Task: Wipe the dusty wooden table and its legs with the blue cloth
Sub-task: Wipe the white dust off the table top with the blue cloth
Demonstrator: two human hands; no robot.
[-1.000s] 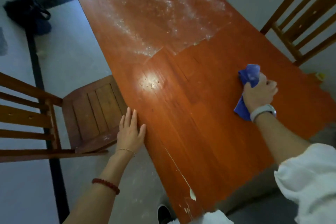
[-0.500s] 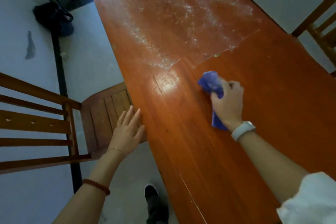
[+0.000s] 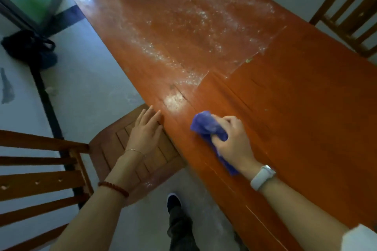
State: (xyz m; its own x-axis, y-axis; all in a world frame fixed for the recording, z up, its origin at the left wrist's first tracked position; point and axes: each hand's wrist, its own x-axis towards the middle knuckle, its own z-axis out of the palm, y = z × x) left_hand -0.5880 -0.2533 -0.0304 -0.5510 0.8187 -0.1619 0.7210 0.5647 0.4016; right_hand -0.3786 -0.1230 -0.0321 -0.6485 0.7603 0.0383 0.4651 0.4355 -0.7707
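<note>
Blue cloth [image 3: 204,125] lies bunched on the wooden worktop [image 3: 306,118], near its left edge, on the clean, glossy near half. The right hand [image 3: 232,140] grips it from above, fingers curled over the wad and pressing it to the wood. One bunched end sticks out beyond the fingertips, and a tail runs back beneath the palm toward the wrist, where a white wristband [image 3: 262,177] sits. Just beyond the cloth is a pale, shiny patch. Past that, a broad spread of white dust [image 3: 193,18] covers the far half of the worktop and ends in a sharp, angled line against the clean wood. The left hand [image 3: 145,131] is flat and holds nothing, with its fingers straight and together and the fingertips at the worktop's left edge. It is above the slatted seat of a wooden chair [image 3: 114,149] drawn up to that side. A thin bracelet [image 3: 135,151] circles that wrist, and a string of dark red beads [image 3: 113,188] sits further up the forearm. A second chair [image 3: 350,16] stands off the far right side. On the grey floor [image 3: 91,79] a black bag [image 3: 28,47] lies at the far left, and a dark shoe [image 3: 173,199] shows between the two forearms.
</note>
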